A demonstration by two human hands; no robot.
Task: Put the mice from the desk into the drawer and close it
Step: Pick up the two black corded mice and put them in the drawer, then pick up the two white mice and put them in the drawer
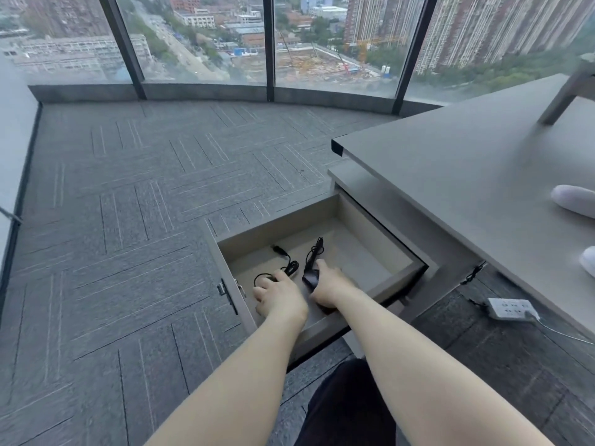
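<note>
Left hand (pixel 278 296) fingers (pixel 261 292) are curled down over a black mouse (pixel 273 278), mostly hidden under the palm; whether they actually pinch it can't be told. Right hand (pixel 330 286) fingers wrap the second mouse (pixel 310 278), glossy black, its front end showing past the thumb side; looks like a real grip. Both mice sit low inside the open drawer (pixel 322 326), near its front-left part, w/ cables (pixel 291 267) trailing toward the back, one coiled, one bundled.

Handling, as a judgement: mice are light, rigid plastic shells, smooth and a bit slippery, so best taken across the sides at the widest part, not by the cord. Cables are limp and springy, prob. the only nuisance; they may loop up over the drawer wall and catch when it's shut, so tuck them flat first.

No black mice show on the visible part of the surface (pixel 467 188), though white rounded items lie at the frame's right edge, unclear what. Drawer is pulled fully out over the carpet (pixel 128 220); push at the front panel to close it.
</note>
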